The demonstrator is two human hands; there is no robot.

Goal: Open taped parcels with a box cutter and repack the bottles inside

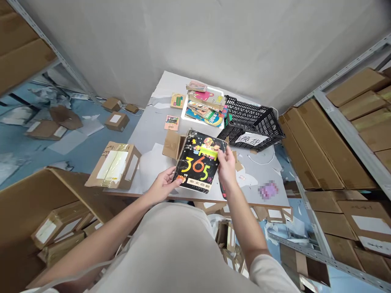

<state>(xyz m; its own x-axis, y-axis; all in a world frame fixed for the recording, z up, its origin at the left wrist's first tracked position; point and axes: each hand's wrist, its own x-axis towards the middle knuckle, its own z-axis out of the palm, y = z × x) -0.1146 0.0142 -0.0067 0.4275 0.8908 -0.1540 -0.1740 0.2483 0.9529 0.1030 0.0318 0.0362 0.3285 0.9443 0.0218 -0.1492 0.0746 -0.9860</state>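
A worn black book (197, 165) with a large colourful "365" on its cover is held up, slightly tilted, above the table. My left hand (165, 182) grips its lower left corner, thumb on the cover. At the upper right edge, my right hand (226, 165) grips it too, thumb in front. Behind the book, an open cardboard box (171, 144) on the table is partly hidden. Beyond it, several picture books (206, 106) are piled on a white tray (184, 116). Two small books lie left of the pile, one of them a pink booklet (172, 122).
A black plastic crate (250, 122) with a handwritten sign stands tilted at the table's right. On the left edge sits a taped carton (114, 166). A big open carton (100, 201) holds parcels at lower left. Shelves of boxes (331, 142) line the right.
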